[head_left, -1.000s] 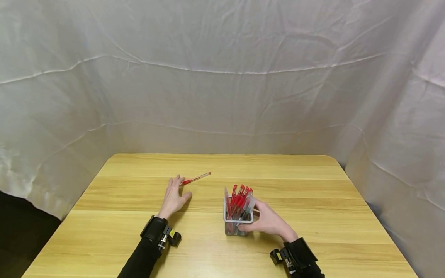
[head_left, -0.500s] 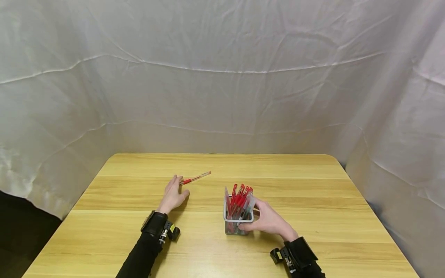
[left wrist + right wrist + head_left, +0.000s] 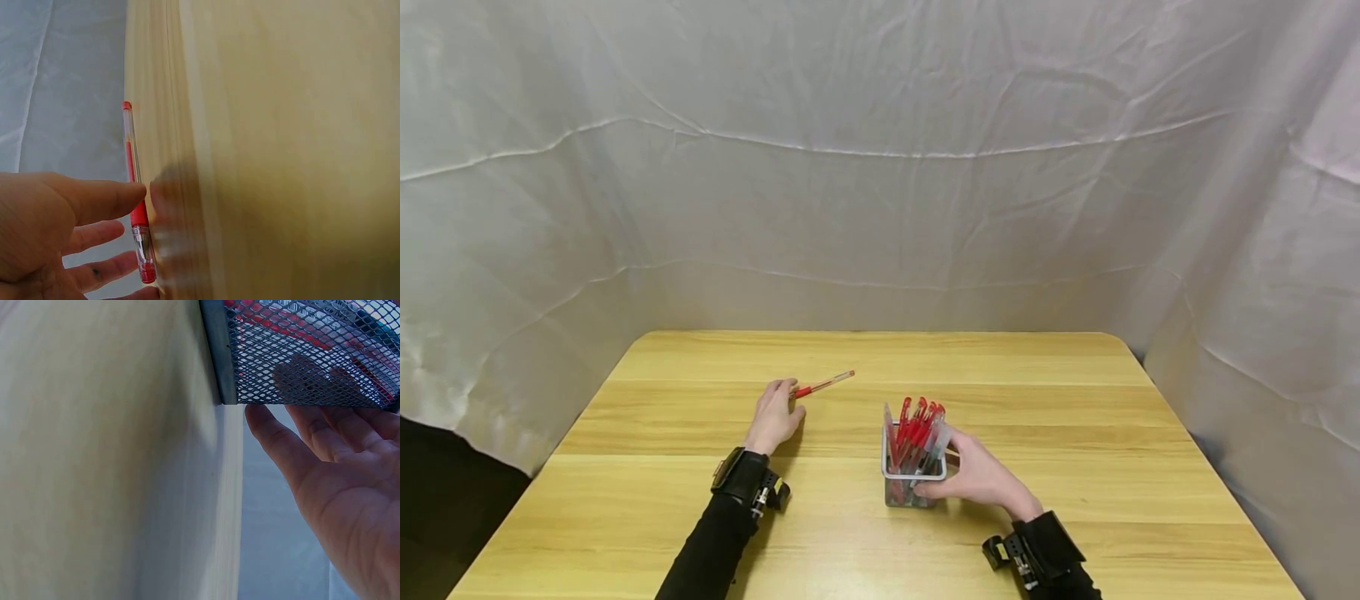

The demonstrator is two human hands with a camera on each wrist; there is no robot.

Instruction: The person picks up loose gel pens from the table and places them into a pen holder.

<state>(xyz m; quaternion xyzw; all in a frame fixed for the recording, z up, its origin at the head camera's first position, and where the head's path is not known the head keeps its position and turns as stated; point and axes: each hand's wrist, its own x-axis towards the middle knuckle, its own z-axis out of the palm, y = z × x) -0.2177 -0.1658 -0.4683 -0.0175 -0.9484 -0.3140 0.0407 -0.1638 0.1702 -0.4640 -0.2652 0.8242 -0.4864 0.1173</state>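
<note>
A clear gel pen with a red grip (image 3: 823,384) lies slantwise on the table, left of centre. My left hand (image 3: 772,419) reaches over its near end, thumb spread apart from the fingers. In the left wrist view the thumb overlaps the red part of the pen (image 3: 139,212), and the fingertips come right up to its capped end. My right hand (image 3: 973,477) holds a square mesh pen holder (image 3: 913,477) at its right side, thumb at the front and fingers behind. Several red pens (image 3: 917,429) and some clear ones stand in the holder, leaning right.
The wood-patterned table (image 3: 1060,400) has rounded far corners. A pale fabric curtain (image 3: 880,208) hangs behind it and along both sides. Each wrist wears a black strap with a small camera, the left camera (image 3: 780,495) close over the tabletop.
My left hand's fingers have drawn in a little toward the pen's near end, and the thumb has come closer to them. The right hand, the holder and the pen lie as before.
</note>
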